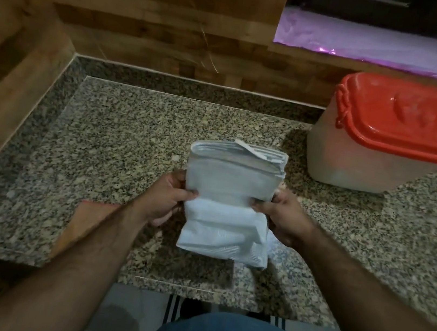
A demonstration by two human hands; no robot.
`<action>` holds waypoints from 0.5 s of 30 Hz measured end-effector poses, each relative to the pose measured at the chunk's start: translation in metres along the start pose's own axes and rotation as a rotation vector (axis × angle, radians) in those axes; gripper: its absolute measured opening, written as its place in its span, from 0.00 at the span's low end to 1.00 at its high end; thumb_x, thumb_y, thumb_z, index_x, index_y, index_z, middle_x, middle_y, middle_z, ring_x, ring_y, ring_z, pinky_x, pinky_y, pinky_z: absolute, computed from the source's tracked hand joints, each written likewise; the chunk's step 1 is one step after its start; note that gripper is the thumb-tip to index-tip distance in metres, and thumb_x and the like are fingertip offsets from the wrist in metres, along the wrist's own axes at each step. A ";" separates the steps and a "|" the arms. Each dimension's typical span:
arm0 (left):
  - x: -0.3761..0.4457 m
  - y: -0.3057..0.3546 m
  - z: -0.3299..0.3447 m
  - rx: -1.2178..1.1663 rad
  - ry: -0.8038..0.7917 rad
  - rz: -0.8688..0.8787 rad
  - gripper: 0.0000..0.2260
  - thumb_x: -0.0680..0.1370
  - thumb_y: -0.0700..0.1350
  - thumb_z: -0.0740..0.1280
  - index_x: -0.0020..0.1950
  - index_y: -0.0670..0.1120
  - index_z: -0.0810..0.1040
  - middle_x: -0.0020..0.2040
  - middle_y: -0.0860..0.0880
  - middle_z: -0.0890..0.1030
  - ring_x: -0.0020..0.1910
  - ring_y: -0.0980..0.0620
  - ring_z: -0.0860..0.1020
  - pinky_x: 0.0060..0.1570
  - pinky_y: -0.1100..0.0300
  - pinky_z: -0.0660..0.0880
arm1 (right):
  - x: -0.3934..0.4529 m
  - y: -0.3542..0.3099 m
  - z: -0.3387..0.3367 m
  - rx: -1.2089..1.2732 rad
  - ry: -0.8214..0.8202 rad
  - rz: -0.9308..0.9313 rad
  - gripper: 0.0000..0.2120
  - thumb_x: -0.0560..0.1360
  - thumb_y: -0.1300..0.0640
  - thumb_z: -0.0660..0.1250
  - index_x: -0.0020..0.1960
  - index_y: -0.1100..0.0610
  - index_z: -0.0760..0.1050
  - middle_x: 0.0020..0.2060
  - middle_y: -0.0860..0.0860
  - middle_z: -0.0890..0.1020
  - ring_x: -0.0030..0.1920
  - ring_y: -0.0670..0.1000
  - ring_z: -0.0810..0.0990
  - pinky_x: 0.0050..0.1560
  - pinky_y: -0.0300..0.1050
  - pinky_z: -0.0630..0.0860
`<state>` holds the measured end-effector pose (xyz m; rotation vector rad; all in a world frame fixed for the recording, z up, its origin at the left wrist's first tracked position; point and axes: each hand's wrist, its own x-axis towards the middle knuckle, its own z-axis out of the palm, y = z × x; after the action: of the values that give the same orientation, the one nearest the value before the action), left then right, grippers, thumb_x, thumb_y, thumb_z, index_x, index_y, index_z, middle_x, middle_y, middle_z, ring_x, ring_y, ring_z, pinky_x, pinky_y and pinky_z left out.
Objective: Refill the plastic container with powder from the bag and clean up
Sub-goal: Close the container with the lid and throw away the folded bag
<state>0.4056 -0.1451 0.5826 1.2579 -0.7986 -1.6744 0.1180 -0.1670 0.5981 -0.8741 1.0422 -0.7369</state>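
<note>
A white bag (231,184), folded flat into several layers, is held upright over the granite counter (120,133). My left hand (165,200) grips its left edge and my right hand (284,217) grips its right edge, thumbs pressing on the front fold. The translucent plastic container (354,157) stands at the back right of the counter, with its red lid (405,119) closed on top. Whether powder is in the bag cannot be seen.
An orange-brown cloth or board (84,219) lies on the counter under my left forearm. Wood-pattern walls close the left and back sides. A purple-lit ledge (371,43) sits behind the container. The counter's front edge is near my body.
</note>
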 end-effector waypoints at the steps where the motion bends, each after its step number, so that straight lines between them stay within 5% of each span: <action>1: 0.000 -0.001 -0.001 -0.004 -0.016 0.004 0.17 0.78 0.26 0.70 0.53 0.45 0.90 0.54 0.44 0.89 0.52 0.43 0.87 0.54 0.47 0.86 | 0.000 0.000 0.000 0.027 0.004 0.016 0.19 0.77 0.76 0.67 0.67 0.71 0.77 0.64 0.67 0.82 0.64 0.69 0.81 0.66 0.69 0.77; 4: -0.005 0.005 0.001 0.014 -0.063 -0.013 0.10 0.75 0.32 0.74 0.49 0.44 0.92 0.52 0.42 0.90 0.47 0.43 0.89 0.50 0.46 0.87 | -0.003 -0.003 -0.004 0.127 -0.068 0.101 0.20 0.78 0.77 0.64 0.70 0.73 0.74 0.68 0.71 0.78 0.71 0.73 0.74 0.68 0.64 0.77; 6: -0.006 0.010 0.006 -0.005 -0.069 -0.023 0.16 0.76 0.26 0.69 0.38 0.43 0.90 0.50 0.44 0.91 0.49 0.46 0.89 0.46 0.49 0.88 | -0.005 -0.007 -0.011 0.210 -0.146 0.170 0.20 0.79 0.76 0.62 0.71 0.74 0.71 0.72 0.74 0.71 0.73 0.73 0.72 0.70 0.64 0.76; 9: -0.008 0.013 0.010 -0.044 -0.047 -0.014 0.27 0.76 0.19 0.62 0.26 0.44 0.85 0.48 0.45 0.91 0.52 0.48 0.89 0.47 0.50 0.88 | -0.007 -0.014 -0.017 0.331 -0.243 0.262 0.33 0.76 0.54 0.66 0.77 0.69 0.67 0.78 0.72 0.63 0.73 0.69 0.68 0.64 0.64 0.79; 12: -0.005 0.012 0.011 0.002 0.009 0.009 0.27 0.72 0.17 0.60 0.24 0.43 0.82 0.54 0.44 0.90 0.58 0.46 0.87 0.48 0.48 0.88 | -0.006 -0.020 -0.014 0.178 -0.209 0.386 0.41 0.76 0.27 0.59 0.74 0.58 0.76 0.70 0.64 0.79 0.69 0.67 0.76 0.58 0.67 0.82; 15: -0.002 0.012 0.017 0.013 0.040 0.037 0.25 0.69 0.17 0.59 0.24 0.42 0.81 0.56 0.45 0.90 0.59 0.43 0.87 0.47 0.49 0.87 | -0.005 -0.026 -0.006 -0.007 -0.199 0.477 0.29 0.75 0.40 0.71 0.67 0.59 0.80 0.52 0.58 0.85 0.50 0.58 0.86 0.46 0.58 0.87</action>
<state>0.3927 -0.1488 0.5988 1.2742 -0.8052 -1.6128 0.1084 -0.1766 0.6218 -0.6525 1.0214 -0.2405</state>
